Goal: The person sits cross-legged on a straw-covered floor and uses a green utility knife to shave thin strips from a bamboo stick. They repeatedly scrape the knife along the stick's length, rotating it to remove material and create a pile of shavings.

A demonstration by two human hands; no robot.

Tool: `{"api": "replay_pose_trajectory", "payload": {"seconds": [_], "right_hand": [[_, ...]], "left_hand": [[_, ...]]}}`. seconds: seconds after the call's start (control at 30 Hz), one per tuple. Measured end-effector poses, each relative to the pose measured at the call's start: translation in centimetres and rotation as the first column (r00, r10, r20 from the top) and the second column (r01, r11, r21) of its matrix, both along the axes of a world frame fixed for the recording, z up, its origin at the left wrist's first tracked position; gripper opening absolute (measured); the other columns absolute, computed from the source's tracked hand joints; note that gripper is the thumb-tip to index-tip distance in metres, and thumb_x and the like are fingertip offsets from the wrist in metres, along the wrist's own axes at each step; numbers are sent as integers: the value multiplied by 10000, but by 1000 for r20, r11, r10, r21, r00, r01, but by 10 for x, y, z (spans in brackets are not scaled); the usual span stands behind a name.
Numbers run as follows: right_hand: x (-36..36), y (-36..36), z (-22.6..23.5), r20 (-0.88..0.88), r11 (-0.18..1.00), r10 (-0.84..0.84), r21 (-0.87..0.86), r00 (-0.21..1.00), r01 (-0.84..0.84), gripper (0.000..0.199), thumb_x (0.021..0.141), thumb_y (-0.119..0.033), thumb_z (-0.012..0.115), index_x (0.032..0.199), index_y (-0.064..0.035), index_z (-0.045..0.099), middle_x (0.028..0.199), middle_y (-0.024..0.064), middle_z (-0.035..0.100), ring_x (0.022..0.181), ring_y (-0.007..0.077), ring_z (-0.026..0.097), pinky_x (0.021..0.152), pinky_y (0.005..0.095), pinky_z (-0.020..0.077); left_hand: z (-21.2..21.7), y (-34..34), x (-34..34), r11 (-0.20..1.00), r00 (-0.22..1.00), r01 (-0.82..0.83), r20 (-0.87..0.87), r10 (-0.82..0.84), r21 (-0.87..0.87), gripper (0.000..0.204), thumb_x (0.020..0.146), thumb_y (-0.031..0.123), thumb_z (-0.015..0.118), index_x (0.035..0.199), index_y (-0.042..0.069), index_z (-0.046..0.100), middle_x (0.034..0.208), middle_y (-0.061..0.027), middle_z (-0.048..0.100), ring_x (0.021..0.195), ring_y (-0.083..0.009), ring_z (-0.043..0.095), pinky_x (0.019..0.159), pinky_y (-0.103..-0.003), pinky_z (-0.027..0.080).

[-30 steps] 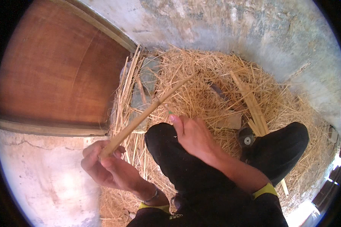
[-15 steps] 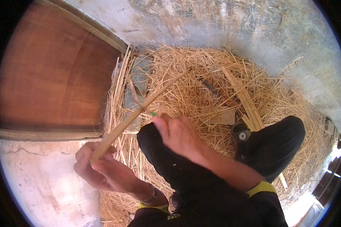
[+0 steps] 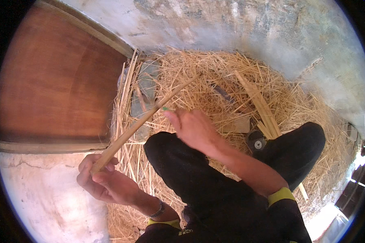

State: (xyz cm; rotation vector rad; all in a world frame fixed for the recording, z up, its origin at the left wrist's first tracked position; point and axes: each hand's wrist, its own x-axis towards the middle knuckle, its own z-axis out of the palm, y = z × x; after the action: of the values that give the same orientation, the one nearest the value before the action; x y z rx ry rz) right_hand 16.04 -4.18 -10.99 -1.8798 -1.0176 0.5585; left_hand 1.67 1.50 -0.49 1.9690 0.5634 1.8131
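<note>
The left hand (image 3: 111,184) grasps the stick (image 3: 129,131) by its near, thicker end, thumb on one side and fingers curled round the other. The right hand (image 3: 196,129) is closed on a small green-tipped thing (image 3: 165,108); most of it is hidden in the fist, and only the tip shows by the thumb. That tip is just beside the stick, near a dark joint about midway along; whether the two touch, I cannot tell.

The stick slants up and to the right, held clear above the straw (image 3: 190,65), its far end narrowing. A band (image 3: 160,209) circles the left wrist, and a yellow cuff (image 3: 280,195) edges the right sleeve. Below the hands are the bent knees in black trousers (image 3: 178,166), with a dark shoe (image 3: 257,142) showing between them.

Ahead of the shoe, flat slats (image 3: 260,103) lie together on the straw. Left of them are a block (image 3: 237,124) and a dark strip (image 3: 224,94), partly covered by straw. Long thin sticks (image 3: 125,87) lie along the left edge, beside a brown panel (image 3: 61,81). A stained wall (image 3: 231,24) rises behind the straw.
</note>
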Motion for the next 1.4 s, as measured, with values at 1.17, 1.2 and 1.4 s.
{"api": "replay_pose_trajectory", "payload": {"seconds": [1.17, 1.2, 1.4], "right_hand": [[-13, -11, -31, 3, 998, -26, -50, 1000, 26, 503, 950, -358, 339, 779, 44, 588, 658, 272, 563, 646, 428, 577, 592, 482, 465], [-17, -10, -31, 20, 999, -39, -4, 999, 39, 499, 949, -357, 341, 772, 40, 585, 646, 272, 558, 644, 426, 578, 593, 481, 465], [1, -9, -47, -109, 985, -129, -133, 986, 114, 539, 948, -383, 324, 803, 48, 615, 654, 303, 540, 665, 445, 569, 635, 511, 445]], "left_hand": [[-31, 19, -46, 965, 965, 261, -27, -260, 30, 418, 831, 508, 547, 903, 98, 513, 887, -66, 487, 796, -174, 414, 594, -283, 384], [-29, 18, -45, 955, 955, 294, -42, -292, 45, 417, 830, 508, 548, 901, 100, 513, 882, -66, 489, 791, -172, 410, 619, -292, 381], [-20, 13, -24, 985, 987, 161, -42, -158, 66, 371, 835, 524, 526, 822, 155, 489, 773, -2, 440, 639, -142, 358, 577, -260, 294]]}}
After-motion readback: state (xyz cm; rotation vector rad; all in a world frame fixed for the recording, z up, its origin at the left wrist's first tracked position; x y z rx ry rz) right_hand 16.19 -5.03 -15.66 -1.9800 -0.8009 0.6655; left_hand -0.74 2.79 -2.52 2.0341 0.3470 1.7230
